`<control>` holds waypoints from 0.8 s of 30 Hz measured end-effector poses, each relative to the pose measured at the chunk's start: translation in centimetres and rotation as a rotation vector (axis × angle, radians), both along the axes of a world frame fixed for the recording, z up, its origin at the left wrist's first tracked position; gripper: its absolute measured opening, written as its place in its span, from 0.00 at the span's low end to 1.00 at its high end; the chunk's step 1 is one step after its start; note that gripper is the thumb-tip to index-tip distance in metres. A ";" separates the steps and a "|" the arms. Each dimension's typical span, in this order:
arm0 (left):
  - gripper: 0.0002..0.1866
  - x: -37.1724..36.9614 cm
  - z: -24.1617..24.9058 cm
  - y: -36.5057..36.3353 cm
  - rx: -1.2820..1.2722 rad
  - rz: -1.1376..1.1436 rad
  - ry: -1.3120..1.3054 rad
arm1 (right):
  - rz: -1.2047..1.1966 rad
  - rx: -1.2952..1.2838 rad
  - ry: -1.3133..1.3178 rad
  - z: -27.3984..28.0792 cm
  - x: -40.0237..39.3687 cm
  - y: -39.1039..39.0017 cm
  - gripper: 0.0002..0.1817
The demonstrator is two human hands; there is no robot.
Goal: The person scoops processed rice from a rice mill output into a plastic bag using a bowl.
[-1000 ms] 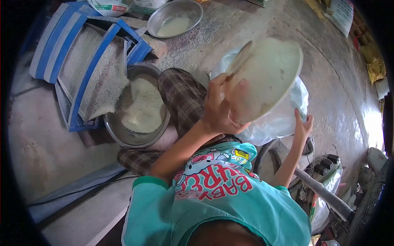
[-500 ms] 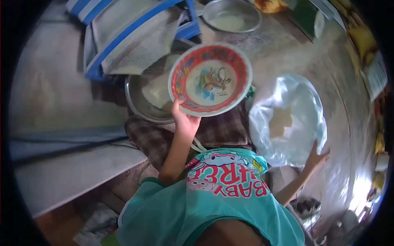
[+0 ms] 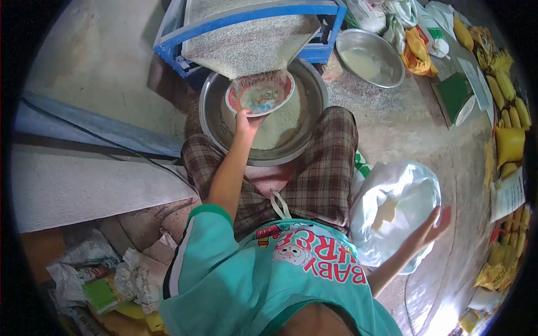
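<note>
My left hand point(image 3: 246, 122) grips the lower rim of a red-patterned bowl point(image 3: 261, 95), tilted under the lip of a blue-framed machine point(image 3: 250, 15). Pale grains point(image 3: 252, 47) cover its sloping tray and run down to the bowl. Below the bowl, a wide metal basin point(image 3: 208, 115) holds a pale, powdery heap. My right hand point(image 3: 428, 228) is at the right rim of a clear plastic bag point(image 3: 367, 215), its fingers apart. Some pale material point(image 3: 385, 214) lies inside the bag. A small reddish patch beside those fingers cannot be made out.
Another metal basin point(image 3: 397, 61) stands at the upper right, beside an orange bag point(image 3: 416, 51). A green object point(image 3: 451, 92) is farther right, near several yellow packets. A dark cable point(image 3: 106, 140) crosses the left side. Crumpled packaging point(image 3: 131, 277) lies at lower left.
My left hand has carried the bowl away from the camera, to the machine's lip over the basin. The view has shifted, showing more of the machine and floor. My right hand remains by the bag.
</note>
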State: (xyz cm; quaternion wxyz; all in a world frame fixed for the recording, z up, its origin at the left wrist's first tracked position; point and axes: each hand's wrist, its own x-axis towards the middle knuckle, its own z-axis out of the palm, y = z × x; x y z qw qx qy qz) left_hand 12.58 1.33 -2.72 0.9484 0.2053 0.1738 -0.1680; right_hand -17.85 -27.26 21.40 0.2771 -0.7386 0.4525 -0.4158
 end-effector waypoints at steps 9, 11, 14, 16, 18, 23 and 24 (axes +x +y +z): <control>0.27 2.2 -2.0 0.6 0.260 -0.032 0.043 | 0.487 0.208 -0.152 -1.2 5.0 5.2 0.18; 0.26 2.1 -2.0 1.0 0.276 -0.074 0.050 | 0.564 0.288 -0.116 -1.6 5.8 6.4 0.19; 0.25 2.5 -3.9 2.5 0.309 -0.146 0.062 | 0.724 0.377 -0.043 -3.1 7.8 9.0 0.17; 0.25 1.5 -3.4 2.4 0.311 -0.167 0.065 | 0.881 0.463 0.066 -3.8 9.4 10.6 0.15; 0.27 -0.2 -2.1 2.1 0.511 0.050 0.266 | 1.066 0.589 0.000 -7.1 11.5 12.0 0.14; 0.26 -5.8 -1.0 2.3 0.484 0.040 0.358 | 1.297 0.495 0.298 -17.3 15.3 14.1 0.15; 0.24 -6.2 -1.1 2.3 0.482 0.031 0.397 | 1.293 0.418 0.323 -19.1 15.8 14.5 0.15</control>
